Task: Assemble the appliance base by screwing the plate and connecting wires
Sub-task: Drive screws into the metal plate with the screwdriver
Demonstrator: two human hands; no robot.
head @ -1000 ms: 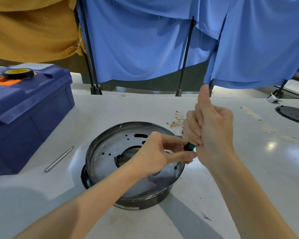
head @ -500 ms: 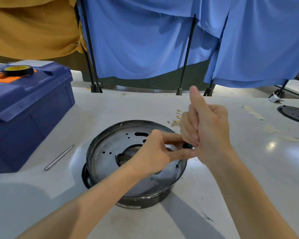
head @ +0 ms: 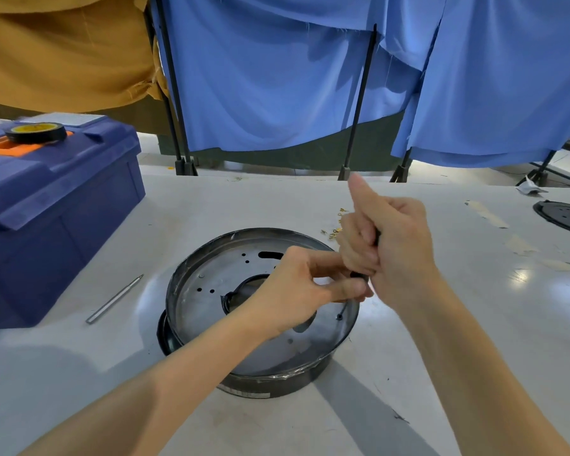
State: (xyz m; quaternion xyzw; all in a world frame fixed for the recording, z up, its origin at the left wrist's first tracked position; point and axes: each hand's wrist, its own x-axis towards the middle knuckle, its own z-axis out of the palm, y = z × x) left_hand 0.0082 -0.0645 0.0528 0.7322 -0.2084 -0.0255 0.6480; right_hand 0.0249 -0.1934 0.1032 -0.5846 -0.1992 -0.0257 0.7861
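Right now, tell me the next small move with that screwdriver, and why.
Probably give the dark-handled screwdriver a turn with the right hand. That hand grips the handle, thumb up. The left hand pinches it just below, steadying it, and the tip seems to sit at a hole near the right rim of the round grey metal plate.

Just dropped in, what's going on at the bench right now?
A person is working a screwdriver on the round metal base that sits on the table. The right hand grips the handle, thumb up, and the left hand pinches it lower down. The tip sits at a hole near the base's right rim. How far any screw is in can't be seen.
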